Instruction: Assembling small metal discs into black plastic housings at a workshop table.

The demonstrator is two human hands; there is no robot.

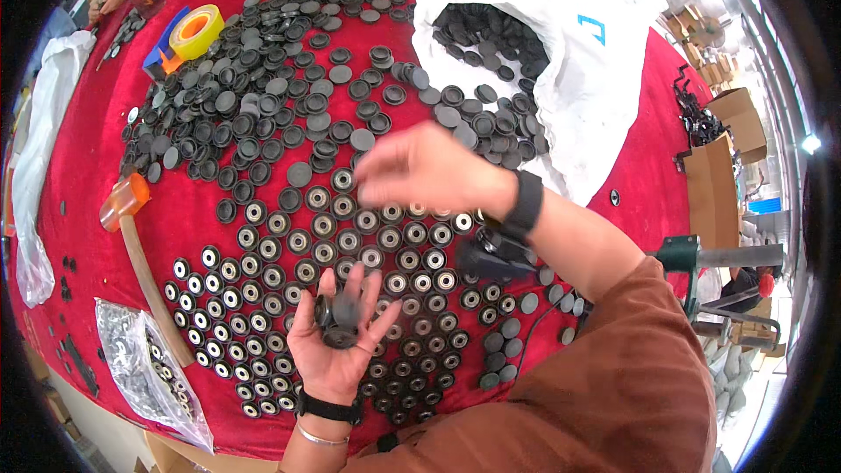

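My left hand (328,366) is palm up with its fingers half spread, cradling a few black round caps (340,338). Above and to its right, my right hand (429,168) reaches across the table; motion blurs its fingers, and I cannot make out whether they hold anything. Beneath both hands, many black rings with metal bearing centres (348,241) lie in rough rows on the red cloth (140,263). Loose black caps (300,175) lie near the right hand's fingertips, at the lower edge of a large pile of caps (236,96).
A white sack (596,79) spills more caps at the back right. A mallet with an orange head (125,201) lies left, near a clear plastic bag (158,377) of parts. Yellow tape (194,31) sits at the back left. A green metal fixture (679,256) stands right.
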